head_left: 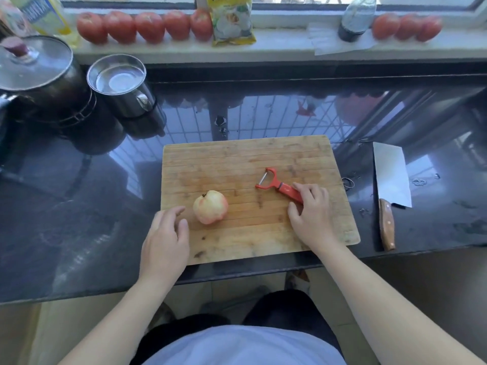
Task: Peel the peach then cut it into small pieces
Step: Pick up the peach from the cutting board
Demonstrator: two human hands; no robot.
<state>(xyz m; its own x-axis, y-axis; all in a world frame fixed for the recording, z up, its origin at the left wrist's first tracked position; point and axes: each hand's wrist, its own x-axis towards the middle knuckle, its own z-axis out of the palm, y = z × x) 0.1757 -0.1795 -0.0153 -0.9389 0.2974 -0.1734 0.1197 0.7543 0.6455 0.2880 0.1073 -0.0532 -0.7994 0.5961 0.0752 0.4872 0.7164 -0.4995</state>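
Note:
A whole pink-and-yellow peach [210,210] stands on the wooden cutting board [237,159], left of centre, with its skin on. My left hand [166,238] hovers just left of it with fingers loosely spread; a small gap separates them. A red Y-shaped peeler [274,181] lies on the board to the right, blade end pointing up-left. My right hand [311,209] covers the lower end of its handle, fingers curled over it and thumb beside it. A cleaver [391,175] with a wooden handle lies on the counter right of the board.
The dark glossy counter [79,206] holds a lidded pot [37,67] and a steel mug [121,83] at the back left. On the windowsill stand tomatoes [147,26], a yellow packet [232,19] and a dark bottle [355,19]. The counter's front edge runs just below the board.

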